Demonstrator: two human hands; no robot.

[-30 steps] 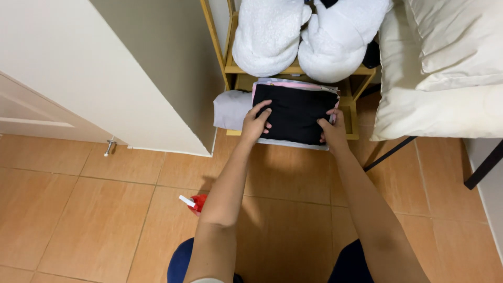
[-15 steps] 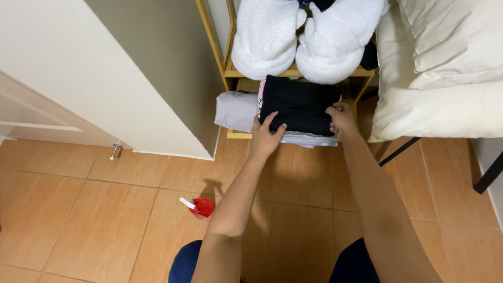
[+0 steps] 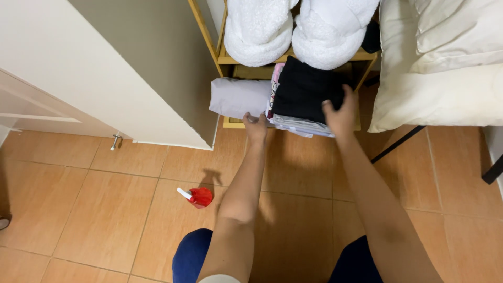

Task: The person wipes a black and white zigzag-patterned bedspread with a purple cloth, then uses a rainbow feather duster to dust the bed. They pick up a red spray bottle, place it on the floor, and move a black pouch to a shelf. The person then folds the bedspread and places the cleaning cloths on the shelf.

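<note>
A folded black garment [image 3: 304,89] lies on top of a stack of folded clothes [image 3: 298,124] on the bottom shelf of a wooden rack [image 3: 230,60]. My right hand [image 3: 339,112] presses on the black garment's right front corner. My left hand [image 3: 255,126] reaches under the stack's left front corner, beside a folded lilac cloth [image 3: 238,97]. Two fluffy white towels [image 3: 262,29] sit on the shelf above.
A red spray-bottle top [image 3: 196,197] lies on the orange floor tiles to the left of my left arm. A white door [image 3: 68,73] stands at left, with a doorstop [image 3: 114,141] at its foot. A bed with white bedding [image 3: 445,68] is at right.
The stack with the black garment has gone further into the bottom shelf. My left hand slid from the garment's top to the stack's lower left corner. My view moved closer.
</note>
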